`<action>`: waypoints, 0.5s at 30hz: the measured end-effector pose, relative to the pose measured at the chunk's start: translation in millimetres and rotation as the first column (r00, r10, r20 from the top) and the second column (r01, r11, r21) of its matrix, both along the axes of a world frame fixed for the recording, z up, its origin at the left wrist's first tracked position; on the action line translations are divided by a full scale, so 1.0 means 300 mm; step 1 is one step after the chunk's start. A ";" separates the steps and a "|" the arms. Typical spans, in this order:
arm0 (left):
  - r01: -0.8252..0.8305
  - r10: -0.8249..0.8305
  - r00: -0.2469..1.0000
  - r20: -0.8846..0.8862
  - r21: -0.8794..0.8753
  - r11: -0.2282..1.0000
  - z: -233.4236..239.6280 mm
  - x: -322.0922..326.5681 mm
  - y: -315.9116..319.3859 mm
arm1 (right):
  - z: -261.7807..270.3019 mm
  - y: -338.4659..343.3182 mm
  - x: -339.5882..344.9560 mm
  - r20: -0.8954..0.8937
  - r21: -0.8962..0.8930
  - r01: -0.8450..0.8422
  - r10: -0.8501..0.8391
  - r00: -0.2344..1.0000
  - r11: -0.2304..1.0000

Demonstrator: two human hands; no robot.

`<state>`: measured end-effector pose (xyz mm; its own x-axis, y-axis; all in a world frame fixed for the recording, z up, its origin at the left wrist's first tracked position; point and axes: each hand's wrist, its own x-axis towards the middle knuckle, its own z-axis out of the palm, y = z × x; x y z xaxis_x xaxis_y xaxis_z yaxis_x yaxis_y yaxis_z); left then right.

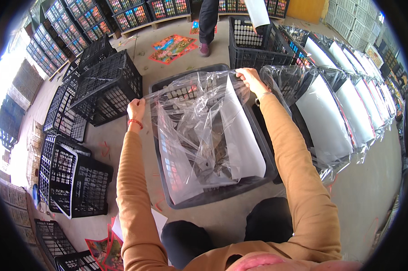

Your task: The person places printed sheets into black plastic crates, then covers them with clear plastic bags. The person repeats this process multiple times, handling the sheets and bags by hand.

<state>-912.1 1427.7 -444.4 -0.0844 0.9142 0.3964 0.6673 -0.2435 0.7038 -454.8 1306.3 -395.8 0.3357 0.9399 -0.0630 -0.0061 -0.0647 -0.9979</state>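
A black plastic crate [221, 194] stands on the floor before me, with paper sheets, white on their inner face, along its left and right sides. Clear plastic film [204, 118] spreads over and inside the crate. My left hand [136, 110] pinches the film at the far left corner, and a red bead bracelet circles that wrist. Near the crate's far right corner, my right hand [253, 81] grips the film's other edge. The crate's bottom shows only in part through the creased film.
Lined crates [326, 115] stand in rows at right. Black crates [105, 91] are piled at left, near a leaning crate [85, 183]. Another person's leg [208, 23] is beyond, beside an open crate [258, 54]. Printed sheets [173, 48] lie on the floor.
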 end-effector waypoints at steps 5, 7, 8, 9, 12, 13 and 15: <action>-0.097 0.104 0.992 0.075 -0.101 0.990 -0.021 0.088 0.113 | -0.086 0.164 0.035 -0.106 -0.002 0.140 -0.139 0.984 0.990; -0.107 0.123 0.980 0.159 -0.102 0.989 -0.046 0.110 0.153 | -0.138 0.227 0.044 -0.159 -0.051 0.184 -0.190 0.969 0.982; -0.119 0.138 0.973 0.184 -0.107 0.987 -0.071 0.114 0.185 | -0.163 0.260 0.047 -0.179 -0.054 0.222 -0.228 0.957 0.974; -0.146 0.149 0.980 0.129 -0.033 0.989 -0.104 0.113 0.231 | -0.183 0.298 0.052 -0.207 -0.046 0.238 -0.242 0.948 0.970; -0.155 0.162 0.978 0.131 -0.061 0.986 -0.255 0.072 0.421 | -0.230 0.379 0.051 -0.243 -0.075 0.236 -0.247 0.938 0.969; -0.124 0.134 0.984 0.117 -0.088 0.988 -0.311 0.046 0.490 | -0.241 0.387 0.047 -0.247 -0.067 0.243 -0.251 0.936 0.968; 0.019 -0.042 0.893 -0.447 -0.056 0.998 -0.409 0.007 0.607 | -0.266 0.375 0.048 -0.379 -0.014 0.204 -0.194 0.905 0.979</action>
<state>-910.0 1609.9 -567.0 0.1198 0.9326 0.3405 0.9074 -0.2420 0.3435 -440.4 1418.8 -475.5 0.4721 0.8589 -0.1986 -0.3915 0.0024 -0.9202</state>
